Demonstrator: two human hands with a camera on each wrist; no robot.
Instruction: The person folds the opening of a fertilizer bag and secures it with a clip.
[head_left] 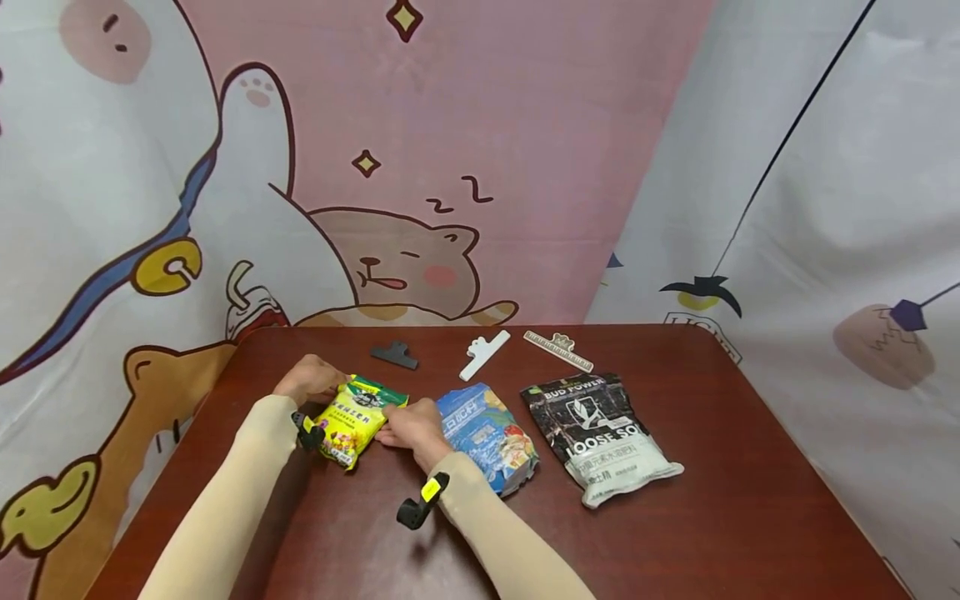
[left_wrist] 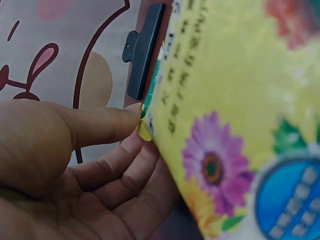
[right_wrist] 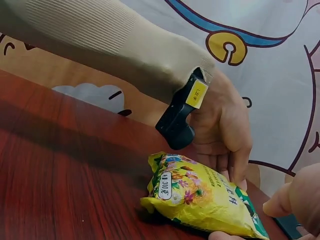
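Note:
A yellow plastic packet with a green top and printed flowers lies between my two hands, toward the left of the table. My left hand pinches the packet's edge between thumb and fingers, as the left wrist view shows, with the thumb on top. On the other side, my right hand has its thumb and fingers about the packet's green-end corner. Part of that grip falls outside the right wrist view. Just right of this hand lies a blue printed bag.
A black and white bag marked LOOSE SOIL lies at the right. Along the back are a dark bag clip, a white clip and a pale ruler-like clip. A printed cloth hangs behind the table.

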